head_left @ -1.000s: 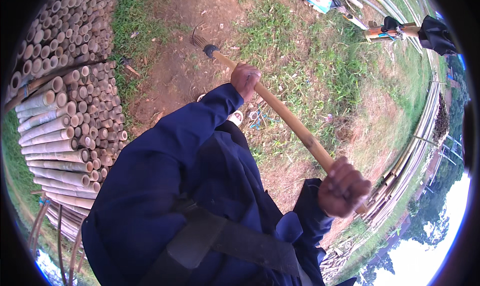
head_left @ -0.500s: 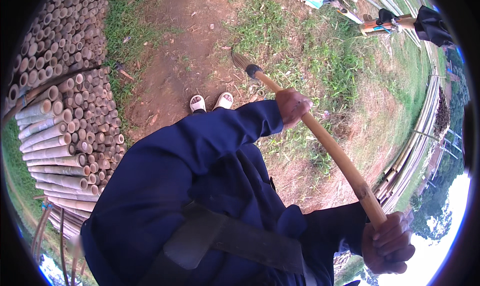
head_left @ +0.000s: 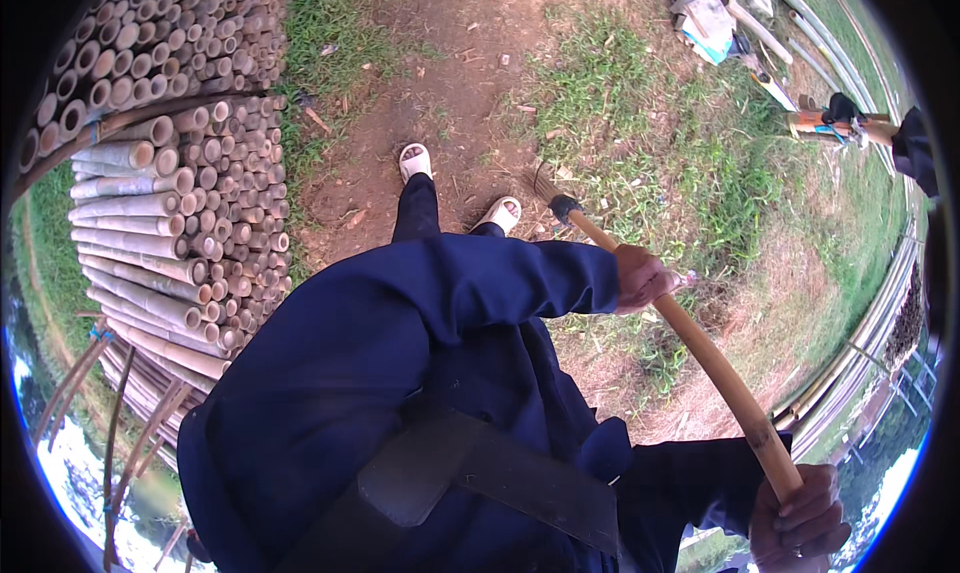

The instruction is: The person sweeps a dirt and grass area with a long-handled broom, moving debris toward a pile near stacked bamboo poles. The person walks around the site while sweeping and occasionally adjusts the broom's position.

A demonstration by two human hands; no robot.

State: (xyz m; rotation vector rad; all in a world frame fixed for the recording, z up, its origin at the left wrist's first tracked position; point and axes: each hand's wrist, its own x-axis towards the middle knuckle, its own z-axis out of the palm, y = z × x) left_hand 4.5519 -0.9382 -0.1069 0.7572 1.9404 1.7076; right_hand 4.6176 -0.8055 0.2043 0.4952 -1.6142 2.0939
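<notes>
A broom (head_left: 712, 351) with a long pale bamboo handle slants across the right half of the view. Its fan of thin stiff bristles (head_left: 545, 185), bound in dark material, is at the far end, over the grass and dirt. My left hand (head_left: 643, 277) is wrapped around the handle a little behind the binding, the arm reaching across my body. Close to the handle's near end, at lower right, my right hand (head_left: 800, 521) is closed on it. Whether the bristles touch the ground is hard to tell.
Stacked cut bamboo poles (head_left: 150, 203) rise on the left. My sandaled feet (head_left: 497, 216) stand on a dirt path (head_left: 450, 83). Grass (head_left: 720, 173) covers ground to the right. A bamboo post with dark cloth (head_left: 835, 123) and long poles (head_left: 850, 373) lie farther right.
My feet, side by side before, are now apart, the left one farther ahead. The whole scene has shifted in view. Both hands keep their hold on the broom.
</notes>
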